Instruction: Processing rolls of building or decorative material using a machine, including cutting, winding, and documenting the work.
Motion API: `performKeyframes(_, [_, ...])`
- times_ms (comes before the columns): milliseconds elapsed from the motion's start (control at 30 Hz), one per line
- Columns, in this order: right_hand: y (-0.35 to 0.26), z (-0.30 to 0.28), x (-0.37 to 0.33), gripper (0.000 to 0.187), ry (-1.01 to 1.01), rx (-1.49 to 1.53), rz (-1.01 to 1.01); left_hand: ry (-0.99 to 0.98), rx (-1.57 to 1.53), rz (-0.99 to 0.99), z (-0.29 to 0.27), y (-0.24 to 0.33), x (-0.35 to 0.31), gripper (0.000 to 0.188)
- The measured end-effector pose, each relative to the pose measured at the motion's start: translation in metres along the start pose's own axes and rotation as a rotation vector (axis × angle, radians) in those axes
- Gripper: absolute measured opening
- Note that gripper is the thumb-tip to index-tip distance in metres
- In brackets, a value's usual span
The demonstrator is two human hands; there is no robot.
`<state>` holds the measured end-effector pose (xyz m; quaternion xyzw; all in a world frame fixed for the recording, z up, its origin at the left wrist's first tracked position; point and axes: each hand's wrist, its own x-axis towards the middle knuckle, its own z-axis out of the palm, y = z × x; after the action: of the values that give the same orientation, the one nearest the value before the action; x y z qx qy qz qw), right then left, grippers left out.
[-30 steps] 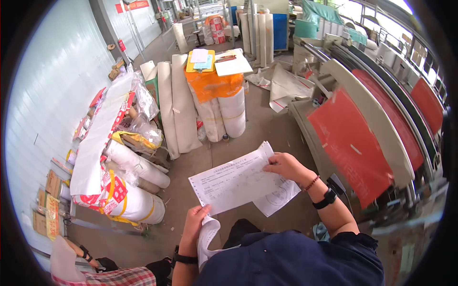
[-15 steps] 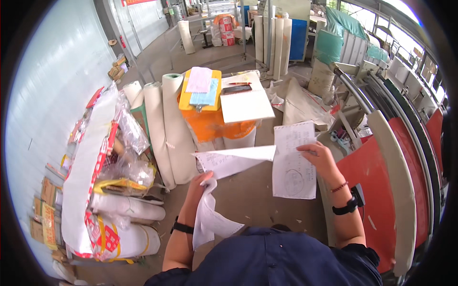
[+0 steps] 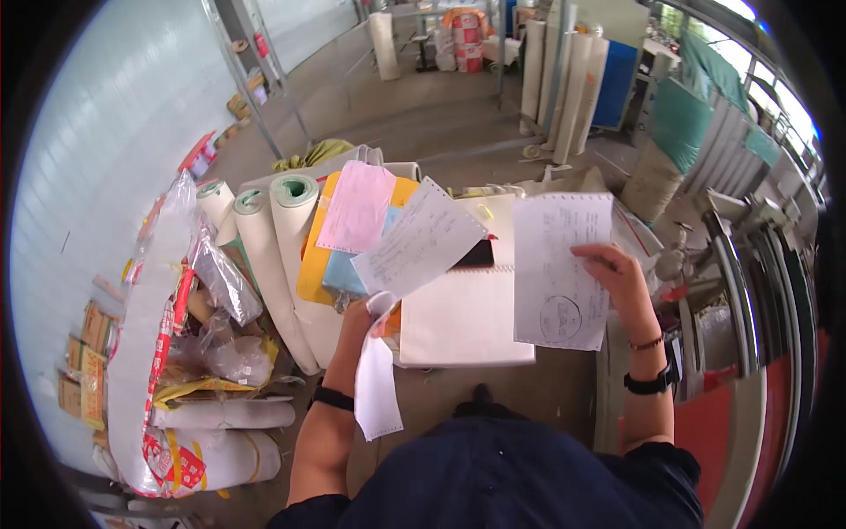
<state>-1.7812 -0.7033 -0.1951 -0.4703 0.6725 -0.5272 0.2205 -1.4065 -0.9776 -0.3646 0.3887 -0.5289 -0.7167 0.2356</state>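
Observation:
My left hand [image 3: 370,322] is closed on a bent white paper sheet [image 3: 419,238]; its upper part stands up over the clipboard and its lower part hangs down by my wrist. In my right hand [image 3: 617,278] is another white sheet [image 3: 560,264] with perforated edges, handwriting and a circled mark, held upright by its right side. Beyond them a yellow clipboard [image 3: 317,251] carries a pink sheet [image 3: 355,204] and a blue sheet [image 3: 344,271]. Beside it lies an open spiral notebook [image 3: 467,317] with a dark phone [image 3: 477,254] on it, partly covered by the left sheet.
Rolls of pale material [image 3: 295,238] stand left of the clipboard. Farther left, a long wrapped bundle [image 3: 145,353] lies by plastic bags [image 3: 220,348] and cartons [image 3: 92,339]. A machine with metal rollers [image 3: 736,300] borders my right. Tall rolls [image 3: 577,93] stand at the back.
I have come closer to the clipboard and notebook. Both sheets have moved forward over them; the left sheet's folded upper part now stands opened out, showing its writing.

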Motion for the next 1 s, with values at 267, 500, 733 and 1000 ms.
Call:
performKeyframes(267, [0.029, 0.045, 0.203, 0.022, -0.284, 0.416, 0.089, 0.327, 0.409, 0.107, -0.005, 0.010, -0.013, 0.061])
performKeyframes(500, [-0.026, 0.132, 0.200, 0.027, -0.509, 1.154, 0.137, 1.067, 0.379, 0.227, -0.059, 0.092, -0.038, 0.060])
performKeyframes(733, [-0.056, 0.270, 0.170, 0.029, -0.988, 0.875, 0.007, 0.895, 0.109, 0.624, -0.046, 0.137, 0.006, 0.046])
performKeyframes(1000, [-0.019, 0.299, 0.189, 0.020, -0.993, 0.440, -0.248, 0.534, -0.243, 0.553, -0.072, 0.107, 0.024, 0.021])
